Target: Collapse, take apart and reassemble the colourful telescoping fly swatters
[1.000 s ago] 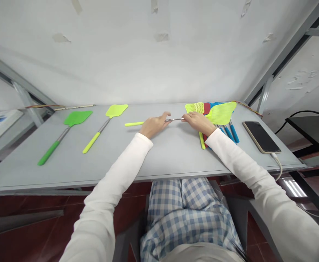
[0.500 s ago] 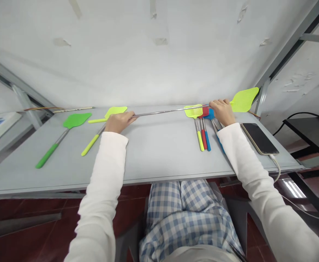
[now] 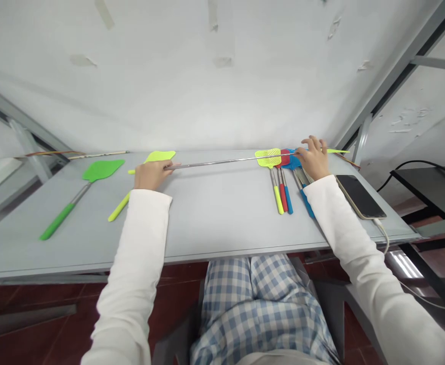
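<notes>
A fly swatter's long thin metal rod stretches almost level between my hands above the table. My left hand is closed around its left end, where a short piece of yellow-green handle shows past the fist. My right hand pinches the right end by the swatter's head, the other fingers lifted. The yellow-green head is seen edge-on as a thin strip. Beneath my left hand lies another yellow-green swatter, partly hidden. To its left rests a green swatter.
Swatters with shorter rods lie side by side at right: a yellow-green one, a red one and blue ones. A phone with a white cable lies by my right forearm. The wall rises behind the grey table.
The held swatter's head has turned from face-on to edge-on. My left hand has moved slightly left and down; some right-hand fingers have lifted. The view has shifted slightly.
</notes>
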